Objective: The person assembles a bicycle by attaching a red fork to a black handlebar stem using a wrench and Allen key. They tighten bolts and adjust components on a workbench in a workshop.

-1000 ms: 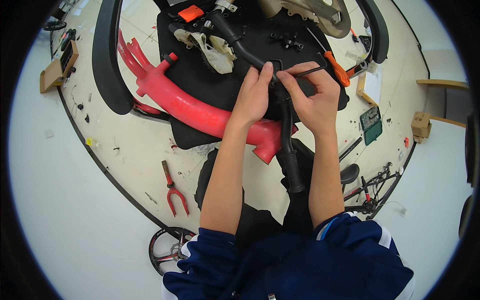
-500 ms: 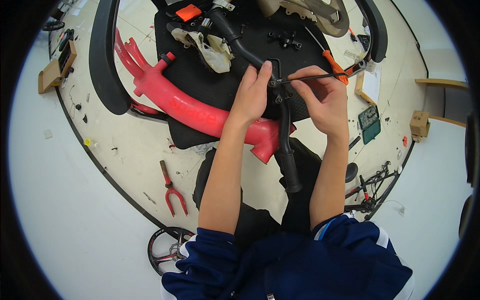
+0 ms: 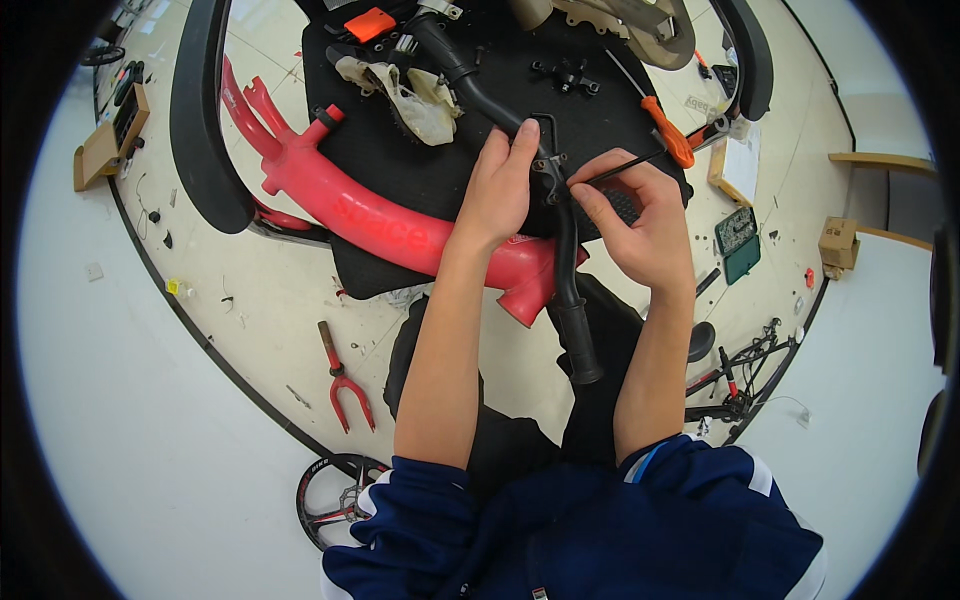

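A black bicycle handlebar [image 3: 568, 245] slants over the chair seat and the red frame, its grip hanging near my knees. My left hand [image 3: 500, 185] is closed around its middle, thumb pointing up along the bar. Just right of that thumb sits a small black clamp [image 3: 549, 178] with bolts. In my right hand [image 3: 640, 215], a slim black hex key [image 3: 640, 158] is pinched between thumb and fingers. Its tip is close to the clamp; whether it sits in a bolt I cannot tell. A thin black bent rod [image 3: 550, 125] stands beside the clamp.
The red bicycle frame [image 3: 370, 225] lies across the black chair seat [image 3: 370, 275], between armrests. An orange-handled screwdriver [image 3: 672, 135] and a black metal part [image 3: 568, 77] lie beyond my right hand. A red fork [image 3: 345, 385] and a wheel [image 3: 312, 500] are on the floor at left.
My right hand has moved slightly nearer to me, turning the hex key so that its tip is lower beside the clamp. My left hand keeps its grip on the handlebar.
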